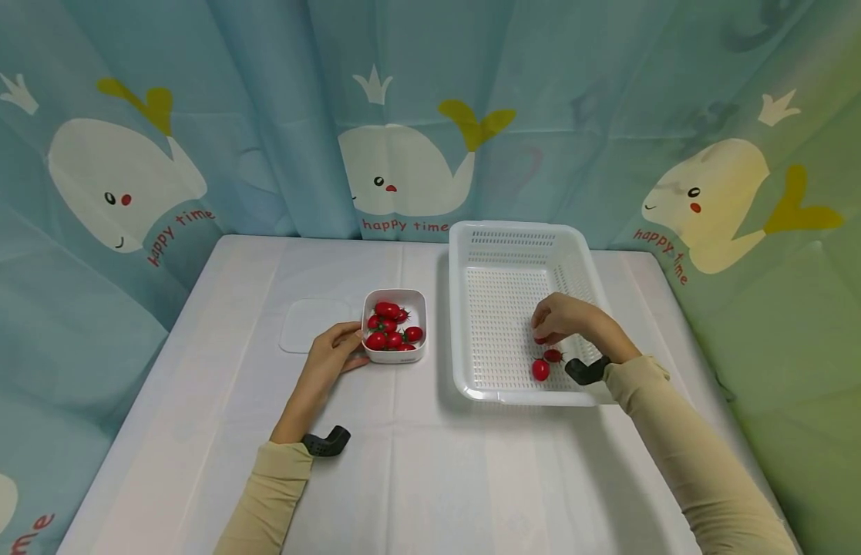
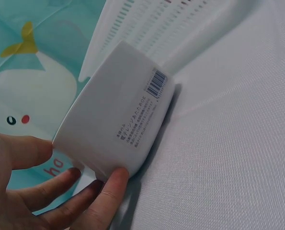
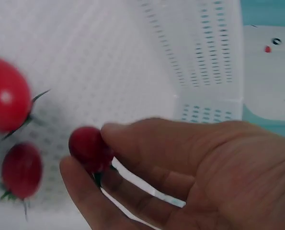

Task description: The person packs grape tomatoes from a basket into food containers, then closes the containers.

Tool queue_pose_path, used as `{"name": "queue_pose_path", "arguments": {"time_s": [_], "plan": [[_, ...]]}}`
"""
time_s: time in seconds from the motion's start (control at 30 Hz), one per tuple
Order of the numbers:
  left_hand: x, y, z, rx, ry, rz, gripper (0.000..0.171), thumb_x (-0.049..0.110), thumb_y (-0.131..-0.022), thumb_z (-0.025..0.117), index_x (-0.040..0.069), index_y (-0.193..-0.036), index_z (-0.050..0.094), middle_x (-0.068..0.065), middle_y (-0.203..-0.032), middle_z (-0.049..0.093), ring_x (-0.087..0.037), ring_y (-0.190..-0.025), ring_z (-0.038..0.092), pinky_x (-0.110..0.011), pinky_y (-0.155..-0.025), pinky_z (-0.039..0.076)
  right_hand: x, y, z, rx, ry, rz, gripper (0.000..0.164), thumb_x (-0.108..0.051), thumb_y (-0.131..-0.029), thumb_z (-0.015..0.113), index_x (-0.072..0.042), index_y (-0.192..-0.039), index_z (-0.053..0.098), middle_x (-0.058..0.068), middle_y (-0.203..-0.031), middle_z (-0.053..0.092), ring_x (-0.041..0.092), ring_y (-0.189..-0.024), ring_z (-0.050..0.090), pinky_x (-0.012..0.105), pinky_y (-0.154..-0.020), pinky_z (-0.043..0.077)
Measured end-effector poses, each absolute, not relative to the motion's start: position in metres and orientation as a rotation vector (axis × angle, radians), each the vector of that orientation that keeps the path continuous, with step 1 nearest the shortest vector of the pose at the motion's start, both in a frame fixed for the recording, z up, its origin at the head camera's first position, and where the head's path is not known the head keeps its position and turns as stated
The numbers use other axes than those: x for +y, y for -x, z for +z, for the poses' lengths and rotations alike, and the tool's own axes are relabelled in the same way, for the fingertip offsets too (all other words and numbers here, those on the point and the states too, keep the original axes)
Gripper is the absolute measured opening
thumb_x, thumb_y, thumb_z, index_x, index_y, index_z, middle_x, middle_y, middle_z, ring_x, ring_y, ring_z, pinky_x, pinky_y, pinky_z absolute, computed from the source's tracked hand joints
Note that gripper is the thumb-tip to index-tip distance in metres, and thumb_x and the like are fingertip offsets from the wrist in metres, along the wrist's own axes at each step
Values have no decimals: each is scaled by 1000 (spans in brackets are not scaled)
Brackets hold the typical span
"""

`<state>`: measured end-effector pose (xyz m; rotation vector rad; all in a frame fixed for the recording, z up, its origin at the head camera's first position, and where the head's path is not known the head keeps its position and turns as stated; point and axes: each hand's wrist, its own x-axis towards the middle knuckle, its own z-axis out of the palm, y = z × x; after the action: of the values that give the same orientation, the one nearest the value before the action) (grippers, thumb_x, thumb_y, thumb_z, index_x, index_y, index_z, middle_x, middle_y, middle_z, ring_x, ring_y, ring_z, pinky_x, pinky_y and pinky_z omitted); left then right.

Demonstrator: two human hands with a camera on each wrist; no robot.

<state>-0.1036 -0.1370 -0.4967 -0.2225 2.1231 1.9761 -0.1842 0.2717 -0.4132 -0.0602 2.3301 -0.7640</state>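
Note:
In the head view my left hand (image 1: pixel 331 351) rests against the left side of a small white container (image 1: pixel 397 357) with several red cherry tomatoes (image 1: pixel 394 339) inside. The left wrist view shows its fingertips (image 2: pixel 117 177) touching the rim and lower corner of the container, whose side bears a printed label (image 2: pixel 140 112). My right hand (image 1: pixel 567 317) reaches into the large white basket (image 1: pixel 459 339). Between thumb and fingertip it pinches a cherry tomato (image 3: pixel 89 147), stem side toward the palm. Two more tomatoes (image 3: pixel 21 170) lie on the basket floor close by.
A flat, pale, square lid (image 1: pixel 315 325) lies left of the container on the white-covered table (image 1: pixel 402 478). Behind the table hangs a blue curtain (image 1: pixel 277 116) with whale prints, and a green curtain (image 1: pixel 805 385) borders the right side.

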Motion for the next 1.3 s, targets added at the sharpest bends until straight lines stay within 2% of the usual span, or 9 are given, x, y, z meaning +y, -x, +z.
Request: {"name": "queue_pose_path", "arguments": {"time_s": [0.13,0.37,0.6,0.9,1.1,1.3], "plan": [[-137,104,-496,2117,223,1977,45,18,-110,52,-3,-149,50,-27,-146,56,-26,-119,66,-32,-94,65,271,184,-407,2208,117,-909,18,-8,-98,69,6,-109,65,10,-102,70,18,-90,71,32,-91,65],[-137,103,-496,2111,219,1980,45,18,-110,52,-3,-150,49,-27,-146,55,-26,-119,65,-31,-94,65,268,189,-404,2059,131,-1044,24,-12,-99,69,4,-117,64,7,-106,70,21,-102,69,33,-99,63],[-137,103,-496,2111,197,1988,46,18,-111,52,-4,-150,48,-28,-147,55,-30,-124,64,-31,-94,65,262,193,-398,1985,152,-1121,25,-7,-99,66,5,-120,63,6,-105,70,19,-100,69,33,-98,64],[-137,102,-497,2102,215,1995,45,19,-110,52,-4,-149,49,-27,-146,56,-23,-117,66,-31,-94,65,240,199,-386,1944,256,-1172,25,-5,-99,66,6,-120,62,4,-103,67,18,-100,70,42,-105,61],[-138,102,-498,2081,221,2014,46,19,-110,52,-4,-150,48,-27,-145,55,-23,-120,63,-29,-95,64,217,205,-376,1900,326,-1219,25,-4,-99,67,6,-121,61,5,-104,66,16,-99,69,47,-109,58],[-138,103,-498,2076,219,2021,45,19,-110,52,-5,-149,49,-27,-145,55,-23,-120,63,-31,-96,64,193,215,-371,1857,439,-1246,26,-4,-99,67,6,-122,62,5,-108,65,16,-100,67,45,-108,59]]}}
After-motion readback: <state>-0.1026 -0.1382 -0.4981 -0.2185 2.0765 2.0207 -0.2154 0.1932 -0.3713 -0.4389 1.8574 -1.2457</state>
